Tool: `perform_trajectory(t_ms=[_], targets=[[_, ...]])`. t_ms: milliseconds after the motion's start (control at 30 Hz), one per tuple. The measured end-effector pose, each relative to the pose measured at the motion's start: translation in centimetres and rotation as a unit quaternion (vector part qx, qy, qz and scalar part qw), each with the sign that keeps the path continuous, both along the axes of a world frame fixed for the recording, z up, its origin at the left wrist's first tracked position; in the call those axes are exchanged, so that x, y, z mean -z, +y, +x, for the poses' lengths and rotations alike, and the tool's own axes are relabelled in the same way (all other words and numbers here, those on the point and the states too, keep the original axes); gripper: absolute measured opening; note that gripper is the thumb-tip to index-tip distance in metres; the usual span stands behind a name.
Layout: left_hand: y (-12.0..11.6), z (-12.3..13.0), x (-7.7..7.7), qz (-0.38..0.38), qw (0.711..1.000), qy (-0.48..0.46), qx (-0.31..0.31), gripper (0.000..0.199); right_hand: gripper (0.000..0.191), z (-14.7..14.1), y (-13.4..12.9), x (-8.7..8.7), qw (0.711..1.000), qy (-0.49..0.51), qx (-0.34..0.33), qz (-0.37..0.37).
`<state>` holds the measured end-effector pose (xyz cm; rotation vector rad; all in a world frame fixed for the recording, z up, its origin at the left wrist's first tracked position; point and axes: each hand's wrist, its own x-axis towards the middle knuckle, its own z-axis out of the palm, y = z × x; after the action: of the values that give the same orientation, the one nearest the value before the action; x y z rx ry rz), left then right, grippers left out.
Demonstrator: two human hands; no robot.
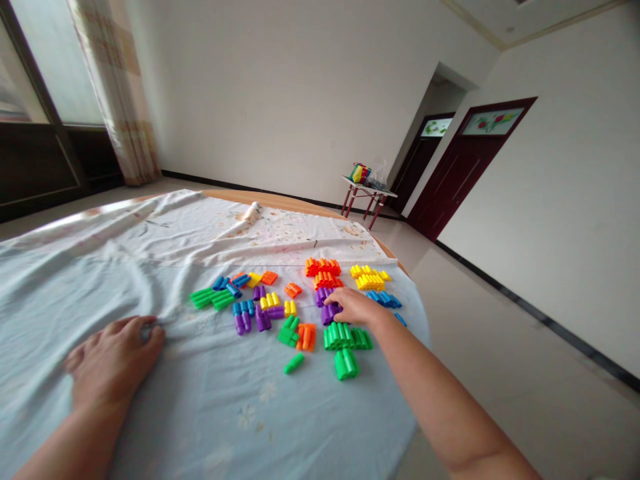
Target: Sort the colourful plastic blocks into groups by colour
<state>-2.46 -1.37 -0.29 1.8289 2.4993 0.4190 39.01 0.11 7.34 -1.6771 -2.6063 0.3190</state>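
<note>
My left hand (113, 357) lies flat on the blue part of the cloth, fingers apart, holding nothing. At the right, my right hand (350, 307) has its fingertips at the purple pieces (325, 297); whether it grips one is too small to tell. Orange pieces (323, 267) sit just beyond it, and green pieces (339, 336) are nearer to me. Yellow pieces (369, 280) and blue pieces (384, 299) lie to its right. Between my hands is a loose mix of green, blue, purple, yellow and orange pieces, with a single green piece (294, 363) closer to me.
A wrinkled white and blue cloth (210, 400) covers the round table, whose wooden edge (280, 198) shows at the back. Beyond it, a small table (370, 190) holds a colourful bag (360, 173). A curtain hangs at the left; dark red doors stand at the right.
</note>
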Motion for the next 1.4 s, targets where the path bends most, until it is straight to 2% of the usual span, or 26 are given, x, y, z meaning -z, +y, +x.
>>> perform_trajectory(t_ms=[233,433,533,600,733,867,967,1067,1167,1233,1300,1400], targets=[[0.0,0.1,-0.1,-0.005,1.0,-0.004,-0.003,0.055,0.034,-0.5,-0.4,-0.6,1.0,0.009,-0.007,0.013],[-0.1,0.2,-0.3,-0.007,1.0,-0.002,-0.004,0.054,0.032,-4.9,-2.6,-1.5,0.988,0.129,-0.022,0.084],[-0.3,0.5,-0.6,-0.016,1.0,-0.007,-0.005,0.054,0.034,-7.1,-3.6,-0.6,0.993,0.089,-0.049,0.057],[-0.4,0.6,-0.8,-0.014,1.0,-0.01,-0.002,0.054,0.038,-7.8,-4.1,0.1,0.998,0.036,-0.043,0.036],[-0.4,0.5,-0.6,-0.007,1.0,-0.014,-0.004,0.053,0.042,-7.8,-4.3,1.1,1.0,-0.024,-0.014,0.005],[-0.4,0.4,-0.4,0.004,1.0,-0.016,-0.005,0.051,0.031,-7.9,-3.6,1.7,0.999,-0.029,-0.039,-0.012],[-0.5,0.5,-0.6,0.006,1.0,-0.022,-0.002,0.051,0.025,-8.8,-2.9,2.5,0.999,-0.006,-0.051,-0.009],[-0.7,0.7,-0.9,0.003,1.0,-0.026,-0.001,0.051,0.028,-10.1,-2.5,3.1,0.997,0.058,-0.056,-0.011],[-0.7,0.7,-1.0,0.001,1.0,-0.026,-0.005,0.051,0.033,-10.8,-2.9,2.9,0.986,0.154,-0.062,0.012],[-0.7,0.7,-1.0,0.001,1.0,-0.026,-0.003,0.051,0.034,-10.6,-3.8,2.3,0.98,0.189,-0.042,0.042],[-0.7,0.6,-0.9,0.002,1.0,-0.027,0.0,0.051,0.036,-10.1,-4.9,1.8,0.982,0.179,-0.015,0.062],[-0.7,0.6,-0.8,0.003,1.0,-0.027,0.003,0.051,0.05,-9.3,-6.3,1.8,0.99,0.129,0.005,0.048]])
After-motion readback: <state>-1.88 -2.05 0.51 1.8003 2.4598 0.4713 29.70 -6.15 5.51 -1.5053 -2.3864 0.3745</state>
